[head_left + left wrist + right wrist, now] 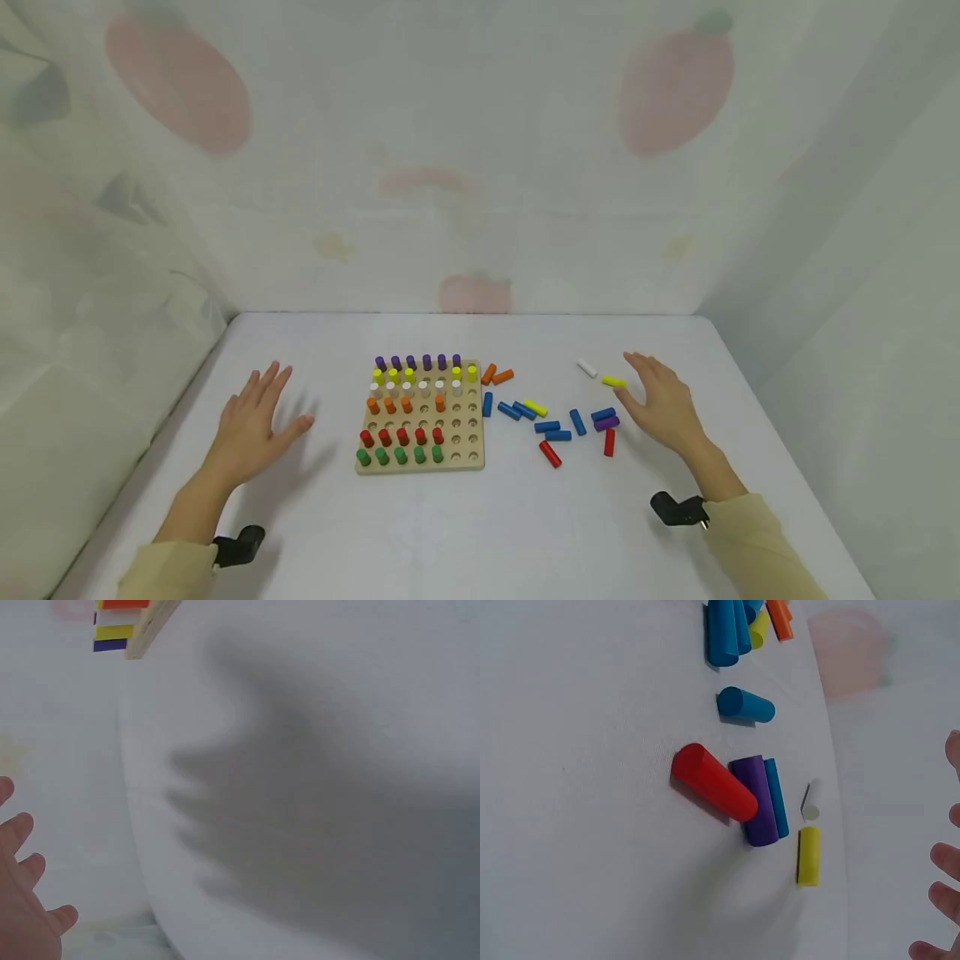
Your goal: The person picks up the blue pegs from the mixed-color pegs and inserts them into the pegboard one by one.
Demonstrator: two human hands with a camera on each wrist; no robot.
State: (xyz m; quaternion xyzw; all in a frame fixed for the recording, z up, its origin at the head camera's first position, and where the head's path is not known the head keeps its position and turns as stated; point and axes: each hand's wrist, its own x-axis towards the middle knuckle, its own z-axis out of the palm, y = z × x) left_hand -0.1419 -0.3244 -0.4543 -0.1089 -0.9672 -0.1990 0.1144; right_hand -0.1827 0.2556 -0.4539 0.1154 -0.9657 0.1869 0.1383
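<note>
My left hand (251,429) hovers over the table left of a wooden peg board (420,470), fingers spread and holding nothing. Purple, yellow, white, orange, red and green pegs stand upright in rows on it, with bare holes mostly toward the right. To the right of the loose pegs is my right hand (663,404), its fingers extended and nothing in them. Nearest to it lie a yellow peg (613,381), a purple peg (607,423) beside a blue peg (603,413), and a red peg (712,782). In the left wrist view, fingertips (31,870) show at the left edge.
More loose pegs lie between board and right hand: several blue pegs (577,422), a second red peg (550,454), another yellow peg (536,407), a white peg (587,367) and two orange pegs (503,377). Pale curtains (555,208) enclose the white table (450,533) behind and at both sides.
</note>
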